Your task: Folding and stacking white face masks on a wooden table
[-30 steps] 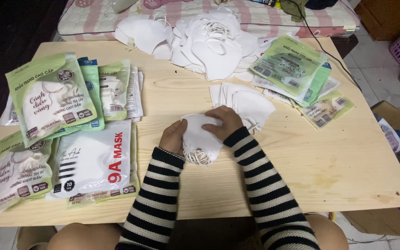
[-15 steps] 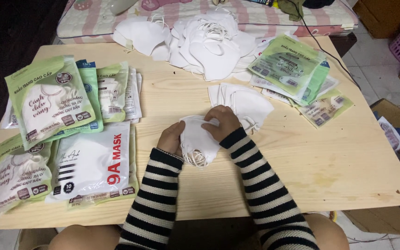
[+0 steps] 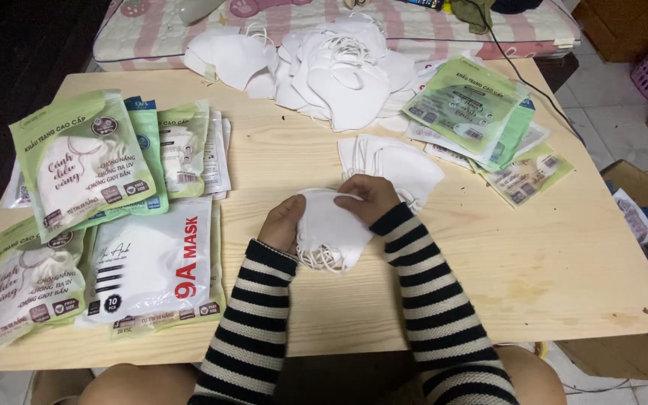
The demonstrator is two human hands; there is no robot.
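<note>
Both hands close on 1 small stack of white masks (image 3: 331,229) at the desk (image 3: 549,262) centre, left hand (image 3: 283,223) gripping its left edge, right hand (image 3: 369,196) its upper right, loops hanging toward the person.

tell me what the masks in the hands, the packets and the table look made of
Masks: soft white fabric, matte, probably nonwoven; they fold limply.
Packets: glossy plastic film; glare and a see-through window.
Table: pale wood or wood-look laminate; grain lines show.
</note>
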